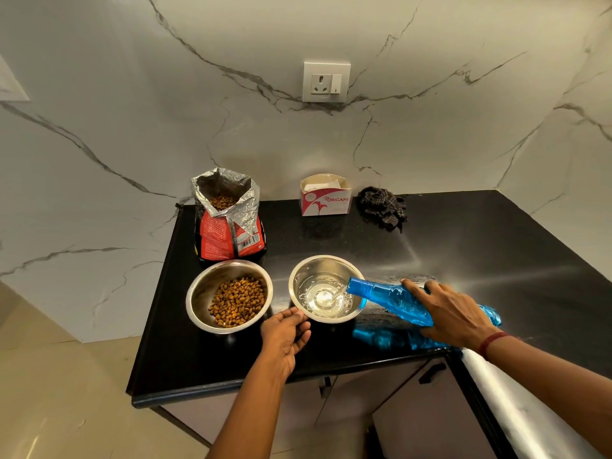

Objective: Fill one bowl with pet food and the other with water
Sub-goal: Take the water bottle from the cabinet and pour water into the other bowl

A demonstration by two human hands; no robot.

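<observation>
Item: two steel bowls on black counter [463, 246]. We are tipping a blue bottle [390, 298], gripped in our right hand [453, 313], into the water bowl [326, 288] from its 3 o'clock. Our left hand [284, 332] is pinching its rim at 7 o'clock. Kibble bowl [229, 296] is sitting at its 9 o'clock, food bag [228, 215] behind.

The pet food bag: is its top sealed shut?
No. The pet food bag stands open on the black counter, kibble visible inside its foil mouth.
</observation>
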